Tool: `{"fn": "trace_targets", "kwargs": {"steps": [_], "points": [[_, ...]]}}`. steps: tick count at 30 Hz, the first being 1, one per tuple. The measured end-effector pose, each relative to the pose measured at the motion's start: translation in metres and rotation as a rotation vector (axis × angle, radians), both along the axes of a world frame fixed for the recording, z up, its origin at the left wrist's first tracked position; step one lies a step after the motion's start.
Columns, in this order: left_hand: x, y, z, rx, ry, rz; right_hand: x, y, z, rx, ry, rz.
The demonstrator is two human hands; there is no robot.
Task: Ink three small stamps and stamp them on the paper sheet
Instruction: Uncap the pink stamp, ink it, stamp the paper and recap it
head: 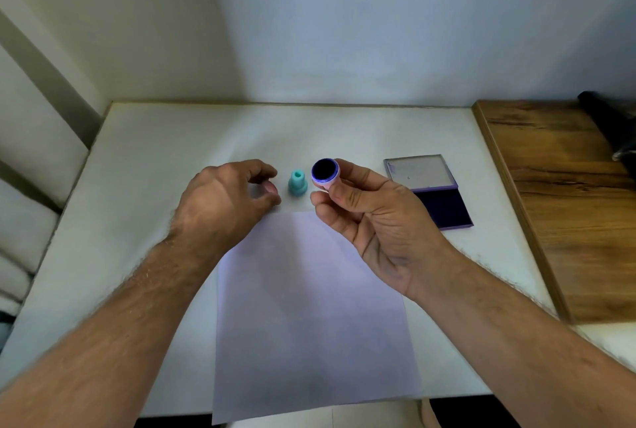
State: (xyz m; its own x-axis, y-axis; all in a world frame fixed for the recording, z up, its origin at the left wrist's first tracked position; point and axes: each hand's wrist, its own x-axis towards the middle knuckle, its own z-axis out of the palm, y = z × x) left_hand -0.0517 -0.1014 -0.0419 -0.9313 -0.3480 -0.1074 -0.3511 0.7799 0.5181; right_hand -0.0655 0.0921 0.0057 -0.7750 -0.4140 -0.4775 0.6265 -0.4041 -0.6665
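At centre-left of the frame, the left hand [227, 197] hovers low over the white bench [144, 159], fingers loosely curled around a small pinkish stamp [272, 187] that peeks between fingertip and thumb; whether it grips this or only shelters it I cannot tell. Just right of it a teal stamp [297, 183] stands upright on its base, handle up, ready to be picked. Next, the right hand [371, 221] pinches a pink stamp [325, 171] between thumb and fingertips, tilted so its dark, inked face points at the camera (probably to check the ink coverage). Below both hands the paper sheet [309, 317] lies flat and shows no prints, so stamping seems not yet begun. Right of centre sits the ink pad [444, 207], lid [418, 169] open, close to the inking hand.
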Motion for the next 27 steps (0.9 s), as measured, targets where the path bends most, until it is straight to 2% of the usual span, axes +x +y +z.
{"fn": "trace_targets", "kwargs": {"steps": [11,19,22,25,27], "points": [[0.001,0.003,0.000,-0.128,-0.006,-0.036,0.002,-0.003,-0.005,0.018,0.025,-0.025],[0.001,0.003,0.002,-0.092,-0.007,-0.005,0.003,-0.003,-0.008,0.040,0.039,-0.064],[0.003,0.006,0.008,-0.093,0.063,0.021,0.003,-0.001,-0.010,0.059,0.042,-0.084],[0.006,0.013,0.019,-0.039,0.227,0.050,0.003,0.003,-0.010,0.084,0.059,-0.076],[0.009,0.020,0.023,-0.035,0.345,-0.020,0.002,0.008,-0.011,0.142,0.080,-0.107]]}}
